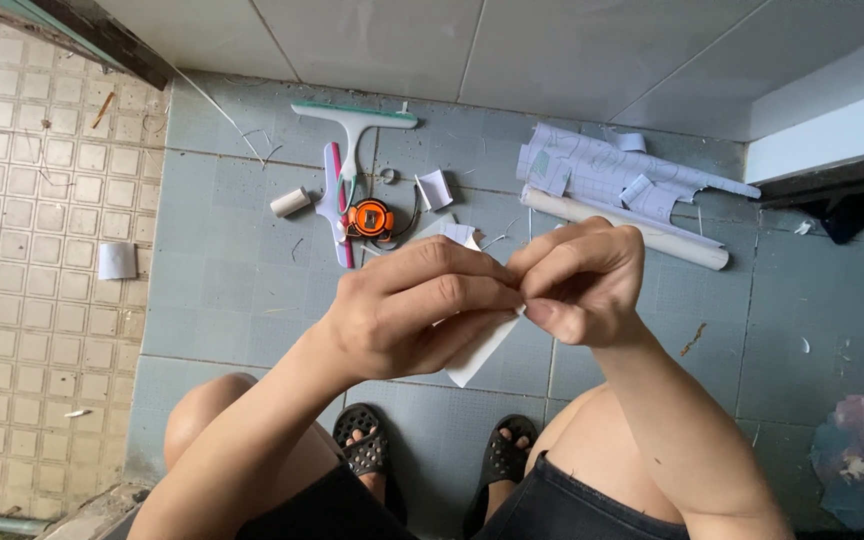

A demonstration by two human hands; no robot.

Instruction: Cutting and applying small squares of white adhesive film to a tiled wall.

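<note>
Two hands meet right over the person's knees here, both pinching the same little white paper strip [480, 352]. Left hand [407, 315] is mostly curled shut, thumb and forefinger clamped on the strip's upper part. Right hand [582, 285] is closed down too, fingertips nipping the top edge right next to the left thumb, so the two grips are basically touching. Looks like a corner or a backing layer is being picked at, but that spot is too hidden by the fingers to say for sure.

My guess is the strip handles like sticker film or thin paper: near weightless, floppy, easy to crease or tear. Best held at the very edge with the fingertips, exactly where it's pinched now. Its long axis runs diagonally, upper right at the fingers down to lower left, and the free end hangs loose, pointing at the feet.

Below are black sandals [364, 440] on blue-grey floor tiles [222, 290]. Further out on the floor: an orange tape measure [368, 218], a white squeegee [352, 130] with a green blade, a small paper roll [290, 202], scattered scraps, and a long cardboard tube [624, 231] lying beside crumpled gridded backing paper [602, 172] near the wall.
</note>
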